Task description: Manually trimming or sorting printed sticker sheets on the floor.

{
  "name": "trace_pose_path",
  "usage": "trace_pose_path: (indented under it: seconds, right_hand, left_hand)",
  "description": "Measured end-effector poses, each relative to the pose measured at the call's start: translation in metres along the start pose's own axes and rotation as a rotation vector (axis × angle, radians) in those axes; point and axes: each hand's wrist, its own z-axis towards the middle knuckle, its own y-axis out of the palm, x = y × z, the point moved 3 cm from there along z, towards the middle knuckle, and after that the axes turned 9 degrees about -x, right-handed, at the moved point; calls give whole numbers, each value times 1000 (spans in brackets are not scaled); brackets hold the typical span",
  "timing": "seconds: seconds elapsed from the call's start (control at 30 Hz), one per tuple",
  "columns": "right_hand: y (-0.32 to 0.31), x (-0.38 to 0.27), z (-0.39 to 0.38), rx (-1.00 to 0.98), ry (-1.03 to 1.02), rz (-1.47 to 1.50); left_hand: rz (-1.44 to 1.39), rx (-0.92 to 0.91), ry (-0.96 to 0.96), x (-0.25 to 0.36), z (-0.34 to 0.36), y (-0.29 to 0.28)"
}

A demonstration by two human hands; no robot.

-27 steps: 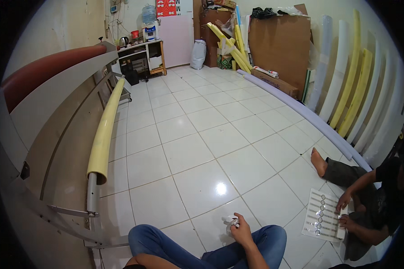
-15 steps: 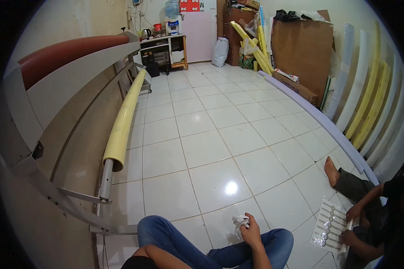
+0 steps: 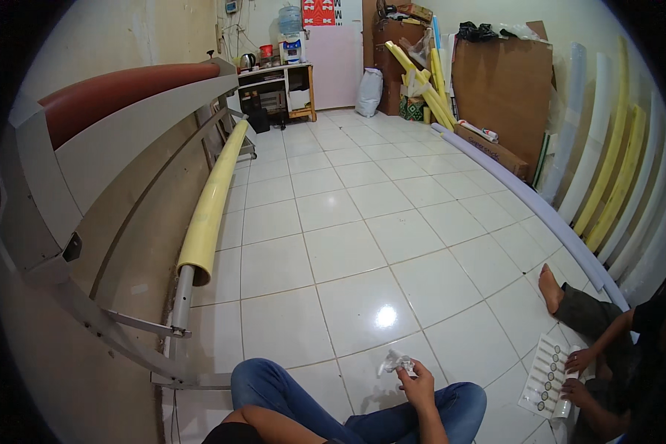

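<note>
My right hand (image 3: pixel 419 383) is raised over my crossed legs in blue jeans (image 3: pixel 288 392), fingers closed on a crumpled, whitish, film-like wad (image 3: pixel 397 362). Its exact kind I cannot make out. Of my left arm only the forearm (image 3: pixel 274 423) and a dark sleeve show at the lower edge; the hand is out of view. At the lower right another person sits with a bare foot (image 3: pixel 549 288) stretched out. That person's two hands (image 3: pixel 581 361) rest on a white sheet (image 3: pixel 540 370) printed with a row of dark rings, its near edge curled into a roll.
Left stands a long machine with a red roller (image 3: pixel 133 92); a yellow tube (image 3: pixel 214 203) sits on its lower bar. A lilac roll (image 3: pixel 525 196) lies along the right side of the tiled floor (image 3: pixel 333 259). Upright rolls (image 3: pixel 607 155) and a cardboard sheet (image 3: pixel 499 103) lean on the wall.
My right hand, with the crumpled wad, has shifted and turned slightly. The other person's hands have rolled part of the ringed sheet. The whole view has tilted a little.
</note>
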Motion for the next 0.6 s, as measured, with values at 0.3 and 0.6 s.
trace_pose_path:
  seconds: [0.3,0.6]
  right_hand:
    - [6,20,11,15,-268,-246]
    - [5,22,0,-89,-158,-300]
  left_hand:
    - [378,10,78,-18,2,4]
    - [214,-250,-105,91,15,-5]
